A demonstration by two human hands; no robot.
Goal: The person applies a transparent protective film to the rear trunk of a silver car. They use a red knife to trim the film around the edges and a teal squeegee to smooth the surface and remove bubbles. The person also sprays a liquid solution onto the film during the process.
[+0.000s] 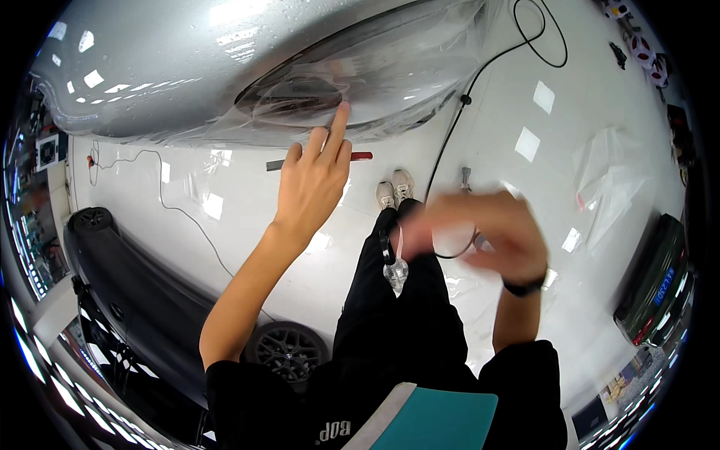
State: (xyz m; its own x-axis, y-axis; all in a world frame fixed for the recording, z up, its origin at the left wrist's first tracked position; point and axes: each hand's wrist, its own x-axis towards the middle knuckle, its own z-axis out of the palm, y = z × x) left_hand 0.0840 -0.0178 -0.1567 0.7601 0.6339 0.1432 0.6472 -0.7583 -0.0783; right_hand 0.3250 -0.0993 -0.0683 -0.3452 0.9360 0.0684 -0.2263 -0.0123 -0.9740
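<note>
pressing the clear film (390, 67) just above it, left hand (311, 184) extends one finger; right hand (487, 232) blurred, grip unclear.

The car body (172, 67) fills the upper left, and a clear film (390, 67) lies over its headlight (315, 94). The left hand (311, 187) reaches up, one finger touching the film at the lamp's lower edge. Just below this hand, a squeegee (360, 156) lies on the floor (525, 97). The right hand (487, 232) (blurred) is at the right, above the person's shoes (394, 189). A cable (480, 75) runs across the floor behind the shoes. A second car (135, 300) stands at lower left.
</note>
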